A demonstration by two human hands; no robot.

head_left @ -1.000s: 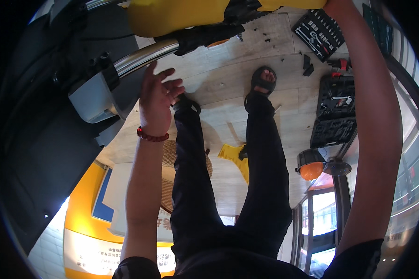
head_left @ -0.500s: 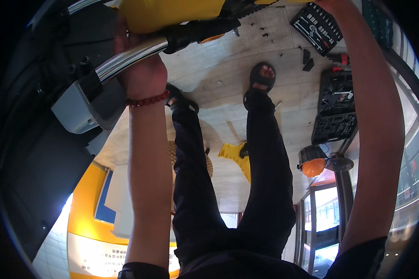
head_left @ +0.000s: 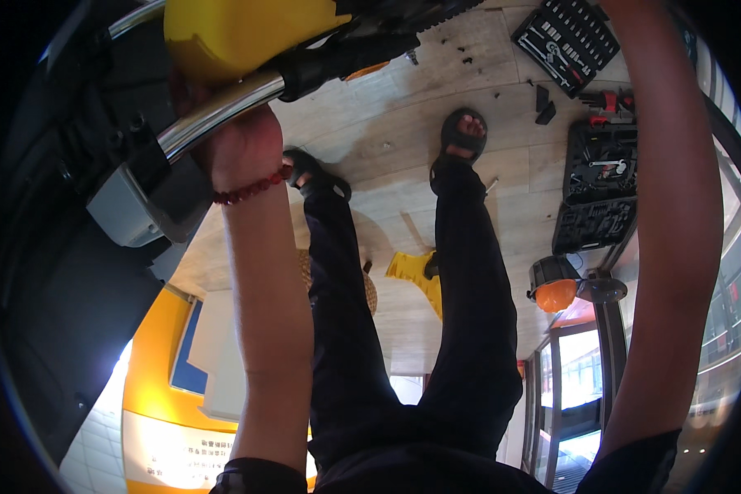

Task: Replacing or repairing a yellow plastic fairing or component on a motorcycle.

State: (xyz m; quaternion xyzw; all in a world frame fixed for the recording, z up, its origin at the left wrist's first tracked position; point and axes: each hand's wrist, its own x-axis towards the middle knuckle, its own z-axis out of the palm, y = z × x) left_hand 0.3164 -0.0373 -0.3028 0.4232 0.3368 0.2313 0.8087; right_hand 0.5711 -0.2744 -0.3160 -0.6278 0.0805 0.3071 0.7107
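Pale wood-plank floor (head_left: 403,123) spreads right of the left hand (head_left: 243,144). I see that hand passing behind a shiny chrome metal tube (head_left: 218,117), its fingers mostly hidden; cannot tell whether they are spread or gripping. Glossy yellow moulded panel (head_left: 247,33): just above the hand. Light-grey boxy bracket (head_left: 123,206): below it, to the left. Right hand: beyond my view's top edge, so cannot tell its state.

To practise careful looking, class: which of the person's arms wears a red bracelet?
The left arm, its hand partly behind the chrome tube, has the red bracelet at its wrist. The right arm shows none as far as visible.
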